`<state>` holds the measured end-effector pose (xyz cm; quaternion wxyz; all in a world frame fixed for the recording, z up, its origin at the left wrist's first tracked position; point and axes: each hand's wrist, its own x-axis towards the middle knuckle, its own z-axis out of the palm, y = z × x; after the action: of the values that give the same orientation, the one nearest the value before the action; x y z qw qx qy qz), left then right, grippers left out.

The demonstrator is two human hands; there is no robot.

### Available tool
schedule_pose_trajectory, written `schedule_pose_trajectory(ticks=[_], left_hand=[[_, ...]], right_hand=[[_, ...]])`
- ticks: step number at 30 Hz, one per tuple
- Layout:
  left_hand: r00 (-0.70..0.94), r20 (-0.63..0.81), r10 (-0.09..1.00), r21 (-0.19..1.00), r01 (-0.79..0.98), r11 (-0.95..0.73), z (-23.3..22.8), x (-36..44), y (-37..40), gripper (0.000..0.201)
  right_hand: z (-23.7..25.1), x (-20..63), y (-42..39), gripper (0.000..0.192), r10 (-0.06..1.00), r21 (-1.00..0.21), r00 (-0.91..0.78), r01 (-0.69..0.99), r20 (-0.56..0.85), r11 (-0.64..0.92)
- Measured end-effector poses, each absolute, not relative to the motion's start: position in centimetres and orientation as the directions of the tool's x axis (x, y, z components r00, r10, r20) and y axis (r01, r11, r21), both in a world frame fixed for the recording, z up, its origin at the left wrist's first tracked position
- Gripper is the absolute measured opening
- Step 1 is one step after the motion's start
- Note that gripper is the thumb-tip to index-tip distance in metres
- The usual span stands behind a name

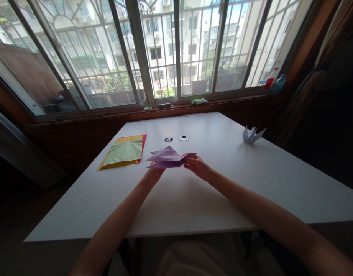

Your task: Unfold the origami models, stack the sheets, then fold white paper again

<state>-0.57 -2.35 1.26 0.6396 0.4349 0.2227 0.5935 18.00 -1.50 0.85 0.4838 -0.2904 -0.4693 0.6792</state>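
A purple sheet of origami paper [166,154], folded into several pointed flaps, is held up above the white table. My left hand [156,172] grips it from below at its left side, with the fingers partly hidden under the paper. At the right end, my right hand [197,165] pinches a narrow purple flap between thumb and fingers. Further off to the right stands a folded white paper crane [251,135] with its wings raised.
A stack of coloured paper lies left on the white table [222,195], with a creased pale green sheet [124,150] on top of yellow and red ones. Two round holes [183,138] sit mid-table. Bottles [270,79] and small packets [199,101] stand along the windowsill.
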Motion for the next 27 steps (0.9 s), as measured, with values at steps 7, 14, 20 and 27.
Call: schedule_pose_trajectory(ticks=[7, 14, 20, 27], left_hand=[[0.233, 0.149, 0.961, 0.870, -0.492, -0.015, 1.1, -0.5, -2.4, 0.031], [0.113, 0.144, 0.983, 0.871, -0.486, -0.071, 1.2, -0.4, -2.6, 0.036], [-0.032, 0.045, 0.998, 0.842, -0.537, -0.055, 1.2, -0.8, -2.1, 0.042], [-0.092, 0.047, 0.995, 0.813, -0.574, -0.092, 0.6, -1.0, -1.2, 0.037]], right_hand=[[0.6, 17.9, -1.1, 0.017, 0.966, -0.906, -0.254, -0.419, 0.051, -0.062], [0.6, 17.9, -1.1, 0.022, 0.981, -0.910, -0.191, -0.413, 0.042, -0.041], [0.6, 18.1, -0.7, 0.024, 0.993, -0.902, -0.112, -0.427, -0.024, -0.070], [1.0, 18.1, -1.0, 0.021, 0.997, -0.894, -0.006, -0.441, -0.078, -0.073]])
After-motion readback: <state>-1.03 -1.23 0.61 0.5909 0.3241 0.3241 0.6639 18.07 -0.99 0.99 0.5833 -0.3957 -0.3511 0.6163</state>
